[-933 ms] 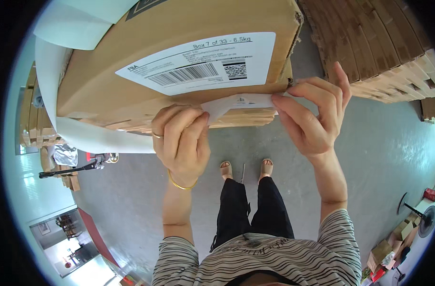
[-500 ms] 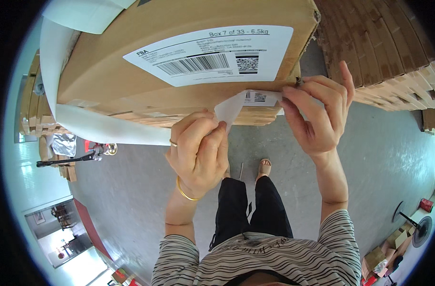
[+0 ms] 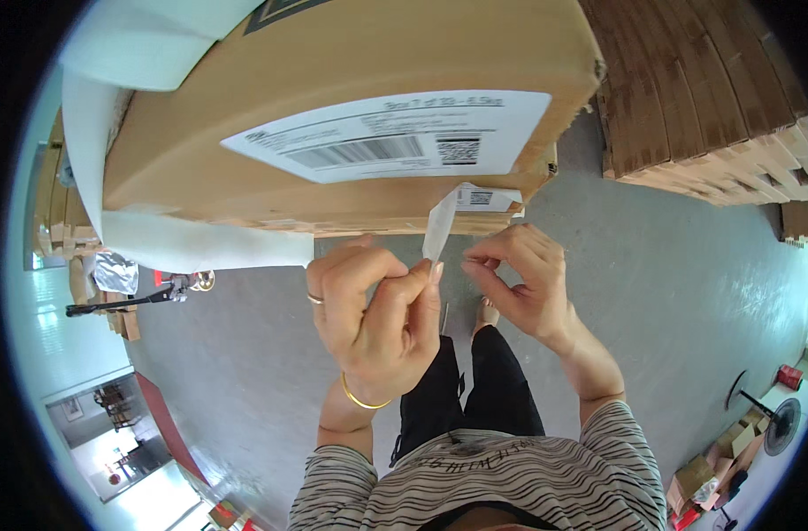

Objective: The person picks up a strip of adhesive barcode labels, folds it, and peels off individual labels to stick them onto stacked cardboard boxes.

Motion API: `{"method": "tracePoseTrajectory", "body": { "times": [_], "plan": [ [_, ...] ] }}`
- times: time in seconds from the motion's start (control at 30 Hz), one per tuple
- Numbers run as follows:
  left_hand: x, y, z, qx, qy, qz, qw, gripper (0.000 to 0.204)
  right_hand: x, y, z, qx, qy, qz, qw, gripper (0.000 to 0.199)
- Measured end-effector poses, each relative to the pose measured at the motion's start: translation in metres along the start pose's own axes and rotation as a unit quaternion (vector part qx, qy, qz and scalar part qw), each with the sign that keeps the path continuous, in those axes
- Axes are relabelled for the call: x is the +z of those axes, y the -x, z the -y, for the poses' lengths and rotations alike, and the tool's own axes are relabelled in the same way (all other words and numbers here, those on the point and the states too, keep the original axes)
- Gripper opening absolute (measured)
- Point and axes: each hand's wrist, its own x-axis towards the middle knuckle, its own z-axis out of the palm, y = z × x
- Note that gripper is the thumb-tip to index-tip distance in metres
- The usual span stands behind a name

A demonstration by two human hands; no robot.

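A large brown cardboard box (image 3: 351, 53) fills the upper middle, with a big white shipping label (image 3: 395, 137) on its face. Below that, a small white label (image 3: 489, 200) with a square code lies against the box's near edge. From its left end a white paper strip (image 3: 438, 232) hangs down. My left hand (image 3: 373, 310) pinches the strip's lower end between thumb and forefinger. Just right of the strip is my right hand (image 3: 523, 279), fingers curled and thumb close to forefinger, with nothing visible in them.
White sheet wrapping (image 3: 218, 240) runs along the box's left and near sides. Stacked flat cardboard (image 3: 687, 80) stands at upper right. On the left is a pallet jack handle (image 3: 121, 303); a black fan (image 3: 781, 427) and open cartons (image 3: 735, 442) are at lower right.
My right hand has let go of the small label's right end and moved down and left. My left hand has drawn the strip downward, and the box sits slightly lower in view.
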Motion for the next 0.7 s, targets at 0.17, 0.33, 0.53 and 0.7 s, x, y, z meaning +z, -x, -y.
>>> {"method": "tracePoseTrajectory", "body": {
  "times": [0.17, 0.33, 0.53, 0.7],
  "plan": [
    [-0.008, -0.006, -0.001, -0.044, 0.037, 0.037, 0.998, 0.015, 0.008, 0.004, -0.003, 0.127, -0.092, -0.048, 0.986, 0.018],
    [-0.008, -0.008, -0.005, -0.095, 0.076, 0.058, 0.991, 0.014, 0.022, 0.005, -0.005, 0.248, -0.240, -0.023, 0.938, 0.021],
    [-0.014, -0.012, -0.005, -0.091, 0.055, 0.071, 0.992, 0.014, 0.052, -0.001, -0.001, 0.327, -0.558, -0.017, 0.762, 0.026],
    [-0.013, -0.014, -0.004, -0.108, 0.062, 0.061, 0.990, 0.015, 0.070, 0.002, -0.003, 0.351, -0.667, -0.046, 0.656, 0.021]
  ]
}}
